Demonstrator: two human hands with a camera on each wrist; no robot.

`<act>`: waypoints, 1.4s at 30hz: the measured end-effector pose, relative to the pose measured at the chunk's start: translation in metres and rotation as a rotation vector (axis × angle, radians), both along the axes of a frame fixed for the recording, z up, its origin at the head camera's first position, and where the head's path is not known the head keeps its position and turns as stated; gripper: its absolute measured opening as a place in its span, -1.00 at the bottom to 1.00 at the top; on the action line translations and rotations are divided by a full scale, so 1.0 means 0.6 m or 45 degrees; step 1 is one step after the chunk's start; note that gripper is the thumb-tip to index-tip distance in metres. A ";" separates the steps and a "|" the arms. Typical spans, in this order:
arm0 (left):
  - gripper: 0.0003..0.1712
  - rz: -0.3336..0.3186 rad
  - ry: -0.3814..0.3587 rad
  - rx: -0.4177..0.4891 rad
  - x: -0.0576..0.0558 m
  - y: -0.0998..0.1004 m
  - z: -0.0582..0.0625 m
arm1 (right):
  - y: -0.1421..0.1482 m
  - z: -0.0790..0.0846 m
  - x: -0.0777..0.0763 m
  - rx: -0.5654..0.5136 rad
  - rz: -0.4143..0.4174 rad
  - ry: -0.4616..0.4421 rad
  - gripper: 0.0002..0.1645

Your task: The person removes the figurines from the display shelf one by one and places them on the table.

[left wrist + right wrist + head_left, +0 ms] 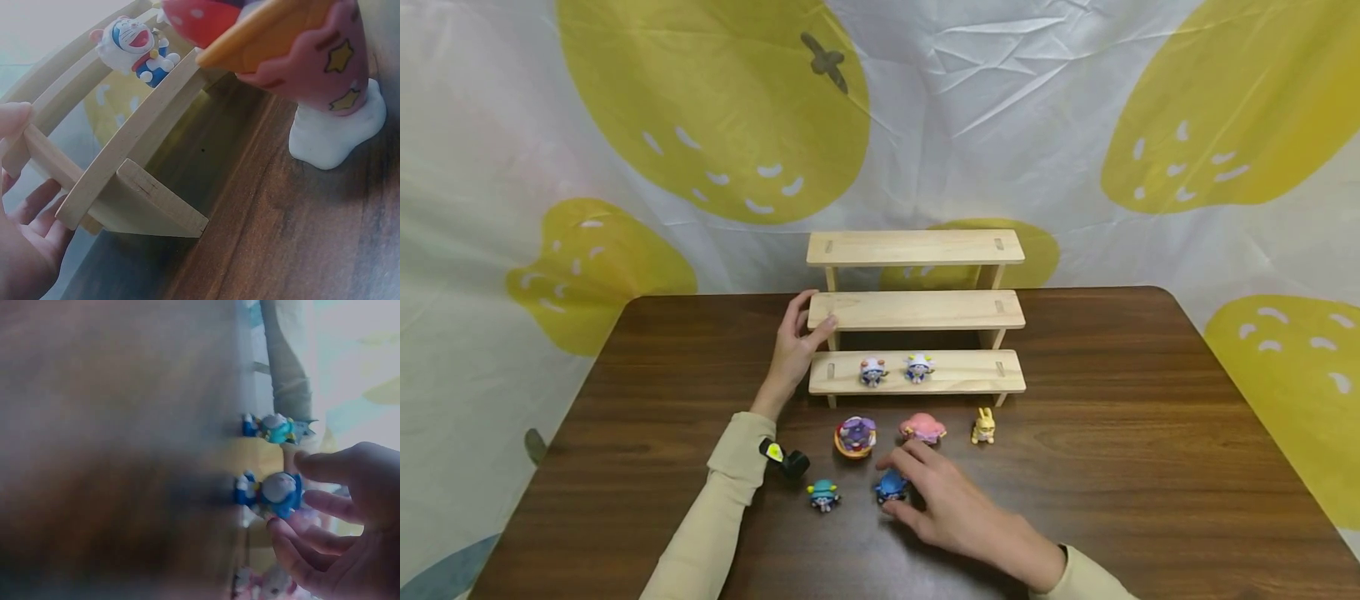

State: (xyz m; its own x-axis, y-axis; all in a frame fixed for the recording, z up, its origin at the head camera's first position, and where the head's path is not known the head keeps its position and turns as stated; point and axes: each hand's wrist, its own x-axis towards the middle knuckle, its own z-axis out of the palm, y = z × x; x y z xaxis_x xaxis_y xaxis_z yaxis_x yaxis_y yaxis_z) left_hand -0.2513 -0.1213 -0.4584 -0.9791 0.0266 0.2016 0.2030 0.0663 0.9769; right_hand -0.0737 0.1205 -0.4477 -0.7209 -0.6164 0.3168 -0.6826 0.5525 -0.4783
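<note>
My left hand [793,354] grips the left end of a three-step wooden display shelf [917,310] at its middle step, thumb on top. In the left wrist view, its fingers show behind the shelf's side support. My right hand [955,508] reaches around a small blue-hooded figurine [891,485] standing on the table, thumb and fingers spread on either side. In the right wrist view a gap shows between the thumb and the blue figurine [275,490]; whether a lower fingertip touches it, I cannot tell. A teal-hooded figurine [823,495] stands to its left.
Two white-hooded figurines [918,368] stand on the bottom step. In front of the shelf are a purple figure in an orange-rimmed cup [855,437], a pink figure [923,427] and a yellow rabbit figure [983,427]. A patterned cloth [917,125] hangs behind the table [1150,467].
</note>
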 end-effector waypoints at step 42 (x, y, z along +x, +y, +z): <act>-0.34 0.014 0.009 0.003 -0.002 0.003 -0.001 | 0.040 0.042 -0.144 -0.215 -0.257 0.233 -0.47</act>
